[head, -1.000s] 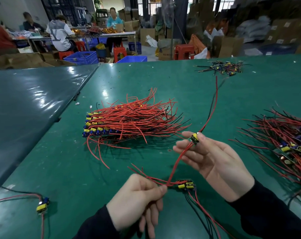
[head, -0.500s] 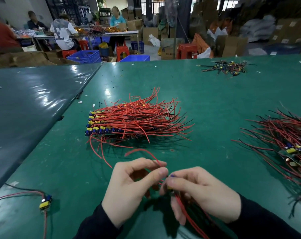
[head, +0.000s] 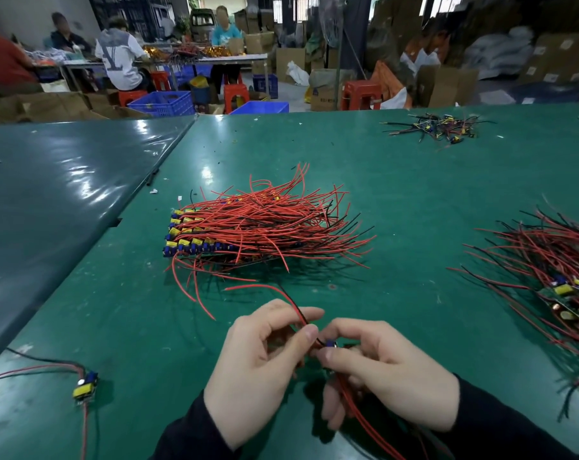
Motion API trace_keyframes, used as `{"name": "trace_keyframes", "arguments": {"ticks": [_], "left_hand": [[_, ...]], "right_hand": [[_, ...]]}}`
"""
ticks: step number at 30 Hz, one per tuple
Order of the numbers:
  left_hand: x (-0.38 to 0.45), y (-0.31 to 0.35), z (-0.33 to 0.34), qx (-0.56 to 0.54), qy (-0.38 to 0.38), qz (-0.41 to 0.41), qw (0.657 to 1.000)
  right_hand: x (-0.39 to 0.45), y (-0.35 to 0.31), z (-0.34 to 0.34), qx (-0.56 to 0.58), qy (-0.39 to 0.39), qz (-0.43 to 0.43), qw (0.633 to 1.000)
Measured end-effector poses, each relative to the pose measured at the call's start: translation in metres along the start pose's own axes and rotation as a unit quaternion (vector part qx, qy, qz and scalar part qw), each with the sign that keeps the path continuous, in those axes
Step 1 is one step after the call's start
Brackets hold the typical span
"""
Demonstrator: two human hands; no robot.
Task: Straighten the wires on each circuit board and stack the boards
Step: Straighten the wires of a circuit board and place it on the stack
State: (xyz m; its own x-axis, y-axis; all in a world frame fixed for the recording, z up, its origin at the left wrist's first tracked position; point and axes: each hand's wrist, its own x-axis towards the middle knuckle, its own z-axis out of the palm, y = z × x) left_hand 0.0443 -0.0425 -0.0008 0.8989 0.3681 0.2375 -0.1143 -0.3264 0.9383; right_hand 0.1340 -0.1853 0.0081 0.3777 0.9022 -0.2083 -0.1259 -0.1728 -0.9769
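Nearest, low over the green bench (head: pixel 414 200), the left hand (head: pixel 261 363) pinches a red and a black wire (head: pixel 294 305) between thumb and forefinger, while the right hand (head: pixel 381 370) has its grip curled round a small circuit board (head: pixel 330 344) and its trailing red wires. A lone board (head: pixel 85 386) lies off to the left. Beyond the hands sits the neat stack of boards (head: pixel 195 237), an untidy heap (head: pixel 560 277) lies to the right, and a small pile (head: pixel 437 127) lies farthest away.

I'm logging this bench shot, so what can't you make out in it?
Head view only:
- Held board: mostly hidden by right hand fingers; left hand pinches its wires.
- Unsorted pile: cut off by right edge.
- Far scrap pile: too small.
- Stack: board count buried under wires.
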Motion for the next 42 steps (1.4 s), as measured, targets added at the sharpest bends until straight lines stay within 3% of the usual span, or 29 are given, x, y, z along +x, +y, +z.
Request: {"name": "trace_keyframes", "arguments": {"ticks": [7,13,17,20,27,32,42], "left_hand": [[0.002,0.003,-0.002,-0.026,-0.042,0.013,0.999],[0.003,0.005,-0.007,-0.133,-0.075,0.003,0.988],[0.004,0.005,-0.006,-0.165,-0.06,-0.007,0.984],[0.003,0.005,-0.004,-0.161,-0.032,-0.019,0.986],[0.004,0.003,-0.003,-0.186,-0.043,-0.035,0.981],[0.0,0.001,0.004,-0.113,0.015,-0.009,0.993],[0.005,0.004,-0.003,-0.184,0.039,-0.108,0.976]], "right_hand": [[-0.002,-0.001,0.006,-0.005,0.014,-0.005,1.0],[-0.004,-0.005,0.005,0.019,-0.044,-0.052,0.997],[-0.003,-0.007,0.003,0.058,-0.071,-0.026,0.995],[-0.001,-0.003,0.002,0.083,-0.045,0.005,0.995],[-0.002,-0.005,0.004,0.05,0.009,-0.03,0.998],[-0.001,-0.002,0.005,0.004,0.046,0.002,0.999],[-0.004,0.003,0.011,-0.133,0.115,-0.049,0.983]]}}
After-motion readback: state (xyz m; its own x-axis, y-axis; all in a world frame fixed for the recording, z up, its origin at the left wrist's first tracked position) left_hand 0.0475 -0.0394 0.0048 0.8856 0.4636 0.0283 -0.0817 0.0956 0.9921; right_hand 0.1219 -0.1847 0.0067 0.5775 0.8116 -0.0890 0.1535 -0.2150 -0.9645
